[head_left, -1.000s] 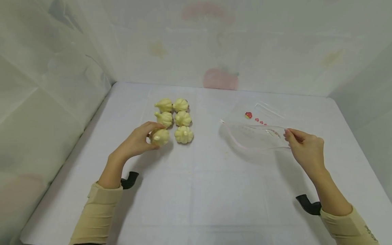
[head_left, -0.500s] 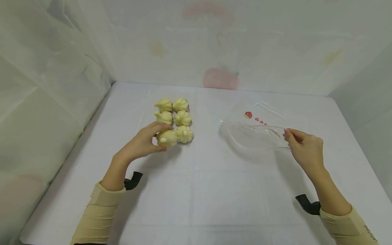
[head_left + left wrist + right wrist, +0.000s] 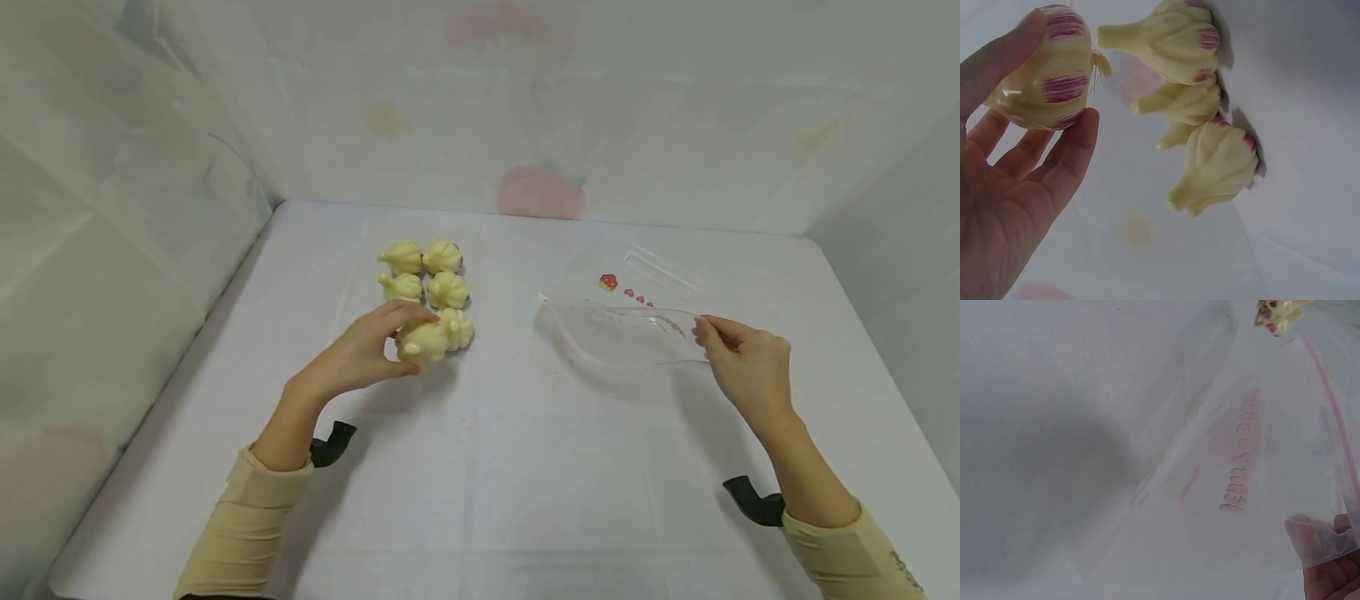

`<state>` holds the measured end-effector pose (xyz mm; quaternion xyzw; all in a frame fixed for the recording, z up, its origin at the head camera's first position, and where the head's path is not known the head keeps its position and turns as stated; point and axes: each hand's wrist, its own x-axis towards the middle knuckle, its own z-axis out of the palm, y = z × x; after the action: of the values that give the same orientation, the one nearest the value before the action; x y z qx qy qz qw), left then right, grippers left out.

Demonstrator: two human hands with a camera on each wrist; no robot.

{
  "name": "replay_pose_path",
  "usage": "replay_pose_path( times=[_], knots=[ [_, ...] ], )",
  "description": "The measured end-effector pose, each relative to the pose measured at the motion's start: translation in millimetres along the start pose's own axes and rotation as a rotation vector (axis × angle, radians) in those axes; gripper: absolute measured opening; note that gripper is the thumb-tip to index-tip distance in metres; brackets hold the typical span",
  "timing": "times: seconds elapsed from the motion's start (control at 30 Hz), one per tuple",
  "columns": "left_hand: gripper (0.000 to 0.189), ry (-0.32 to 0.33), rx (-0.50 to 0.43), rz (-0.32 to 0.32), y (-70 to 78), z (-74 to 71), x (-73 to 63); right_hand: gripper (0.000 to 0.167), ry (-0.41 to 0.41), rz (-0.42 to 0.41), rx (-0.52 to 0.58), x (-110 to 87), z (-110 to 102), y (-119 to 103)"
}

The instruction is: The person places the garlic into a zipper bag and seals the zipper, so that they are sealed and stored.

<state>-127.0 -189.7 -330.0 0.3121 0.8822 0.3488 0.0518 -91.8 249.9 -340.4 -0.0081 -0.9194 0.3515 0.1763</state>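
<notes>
My left hand [image 3: 371,346] grips a pale yellow garlic bulb [image 3: 422,343] and holds it up off the table. In the left wrist view this garlic bulb [image 3: 1054,75] shows purple streaks and a tuft of root, with thumb and fingers around it. Several like garlic bulbs [image 3: 448,291] stand in two columns just beyond. At the right, my right hand [image 3: 750,367] pinches the edge of a clear zip bag [image 3: 622,337] whose mouth gapes towards the left. Pink printing and a pink zip strip mark the bag [image 3: 1247,450] in the right wrist view.
White cloth covers the table [image 3: 480,483]. A pale sheet [image 3: 375,100] with faint fruit prints hangs behind it, and another sheet [image 3: 112,250] closes the left side. A black curved piece sticks out at each wrist.
The left hand has lifted the garlic bulb and carried it a little to the right, in front of the nearest bulb. The right hand and the bag have hardly moved.
</notes>
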Motion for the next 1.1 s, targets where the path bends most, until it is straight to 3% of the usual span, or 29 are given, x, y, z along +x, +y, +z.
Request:
replay_pose_path(
  times=[0.57, 1.1],
  knots=[
    [0.064, -0.038, -0.008, 0.055, 18.0, 8.8, 7.5, 0.031, -0.008, 0.001, -0.018, -0.1, 0.6, -1.0],
    [0.065, -0.044, -0.006, 0.093, 25.4, 17.4, 13.4, 0.031, -0.02, 0.007, -0.017, -2.3, 1.4, -4.1]
  ],
)
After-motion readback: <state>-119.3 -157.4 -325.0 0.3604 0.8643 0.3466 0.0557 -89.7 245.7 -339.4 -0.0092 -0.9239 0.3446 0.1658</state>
